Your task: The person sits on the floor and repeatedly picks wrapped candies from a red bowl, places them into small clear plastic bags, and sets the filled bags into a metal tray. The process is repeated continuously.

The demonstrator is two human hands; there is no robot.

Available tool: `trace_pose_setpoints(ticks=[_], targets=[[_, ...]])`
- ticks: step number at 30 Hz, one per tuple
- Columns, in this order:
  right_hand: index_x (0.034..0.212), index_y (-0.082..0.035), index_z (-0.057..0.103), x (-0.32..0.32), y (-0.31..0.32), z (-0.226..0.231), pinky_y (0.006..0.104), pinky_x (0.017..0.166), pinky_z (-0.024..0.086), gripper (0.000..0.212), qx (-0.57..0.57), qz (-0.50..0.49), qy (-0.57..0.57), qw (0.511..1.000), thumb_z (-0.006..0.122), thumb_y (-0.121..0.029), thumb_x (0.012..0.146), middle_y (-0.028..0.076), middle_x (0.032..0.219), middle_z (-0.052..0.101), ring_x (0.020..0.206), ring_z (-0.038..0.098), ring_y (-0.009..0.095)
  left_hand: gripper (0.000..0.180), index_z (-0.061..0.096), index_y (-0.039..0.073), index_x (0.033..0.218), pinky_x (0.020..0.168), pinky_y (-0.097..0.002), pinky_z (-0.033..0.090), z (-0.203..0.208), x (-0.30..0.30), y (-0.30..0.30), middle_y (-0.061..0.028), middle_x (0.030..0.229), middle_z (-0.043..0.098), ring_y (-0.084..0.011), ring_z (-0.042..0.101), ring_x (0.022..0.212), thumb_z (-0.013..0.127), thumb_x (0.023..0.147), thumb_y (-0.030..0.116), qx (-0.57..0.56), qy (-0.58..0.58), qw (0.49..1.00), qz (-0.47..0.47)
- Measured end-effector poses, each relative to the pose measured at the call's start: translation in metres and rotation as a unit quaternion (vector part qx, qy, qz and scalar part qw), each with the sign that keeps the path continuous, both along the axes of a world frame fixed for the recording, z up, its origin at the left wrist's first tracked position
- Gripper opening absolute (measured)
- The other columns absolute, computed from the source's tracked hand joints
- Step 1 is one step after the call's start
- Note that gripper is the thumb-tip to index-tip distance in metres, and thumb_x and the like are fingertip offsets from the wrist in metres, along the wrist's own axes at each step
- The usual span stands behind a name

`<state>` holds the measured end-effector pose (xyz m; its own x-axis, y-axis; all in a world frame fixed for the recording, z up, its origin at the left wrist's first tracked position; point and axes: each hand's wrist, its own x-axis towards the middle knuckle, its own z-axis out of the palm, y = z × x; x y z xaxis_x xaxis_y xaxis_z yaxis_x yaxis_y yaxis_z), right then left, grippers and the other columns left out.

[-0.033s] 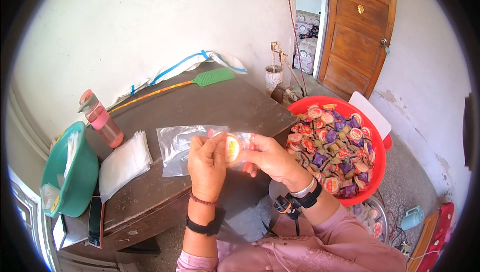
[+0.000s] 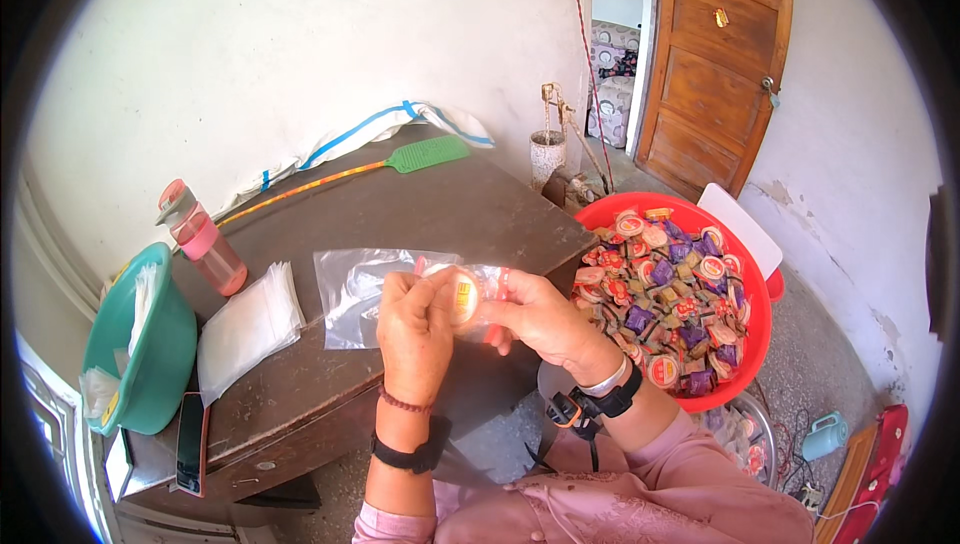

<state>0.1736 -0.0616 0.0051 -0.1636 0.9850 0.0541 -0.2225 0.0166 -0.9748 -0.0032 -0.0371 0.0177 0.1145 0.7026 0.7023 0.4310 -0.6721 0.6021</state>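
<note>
Over the table's near edge, a round, flat, individually wrapped snack (image 2: 465, 302) in clear film with red trim is held between my two hands. My left hand (image 2: 416, 332) pinches its left side, thumb and fingertips together. From the right, my right hand (image 2: 550, 319) grips the wrapper, its thumb beside the round face. A clear plastic bag (image 2: 343, 302) lies flat on the table just behind my left hand; whether my fingers also hold its edge is hidden. To the right stands a red basin (image 2: 757, 349) heaped with similar round packets and small purple and brown wrapped pieces.
On the dark table (image 2: 480, 209) lie a green fly swatter (image 2: 425, 154), a stack of white bags (image 2: 250, 329) and a phone (image 2: 190, 444). A pink bottle (image 2: 210, 249) stands by a teal basin (image 2: 165, 364) at left. A white board (image 2: 740, 229) leans behind the red basin.
</note>
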Motion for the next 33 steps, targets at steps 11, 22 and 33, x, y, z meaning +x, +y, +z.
trace_pose_setpoints(ticks=[11,22,33], targets=[[0.125,0.003,0.056,-0.011,-0.006,0.008,0.0356,0.072,0.064,0.027,-0.008,-0.054,0.117,0.992,0.06,-0.003,0.099,0.013,0.108,0.068,0.083,0.072,0.02,0.015,0.076,0.004,0.105,0.069,-0.0355,0.051,0.0,-0.009,-0.008,-0.0125,0.086,0.06,-0.0279,0.062,0.076,0.07,0.091,0.0,0.069,0.076,0.99,0.098],[0.131,0.006,0.054,-0.015,0.004,0.013,0.0411,0.088,0.063,0.032,-0.011,0.024,0.065,0.998,0.056,-0.002,0.1,0.018,0.12,0.066,0.102,0.072,0.024,0.014,0.076,0.006,0.103,0.071,-0.0372,0.054,-0.013,-0.005,-0.008,-0.012,0.089,0.064,-0.0305,0.066,0.077,0.069,0.091,0.002,-0.001,0.027,0.999,0.02],[0.127,0.007,0.057,-0.014,-0.023,0.006,0.0441,0.107,0.054,0.027,0.004,-0.04,0.137,0.99,0.059,-0.009,0.105,0.016,0.126,0.063,0.119,0.065,0.025,0.013,0.077,0.005,0.104,0.07,-0.0343,0.053,-0.013,-0.003,-0.011,-0.01,0.086,0.063,-0.0248,0.065,0.075,0.072,0.092,0.004,-0.007,0.027,0.999,0.034]])
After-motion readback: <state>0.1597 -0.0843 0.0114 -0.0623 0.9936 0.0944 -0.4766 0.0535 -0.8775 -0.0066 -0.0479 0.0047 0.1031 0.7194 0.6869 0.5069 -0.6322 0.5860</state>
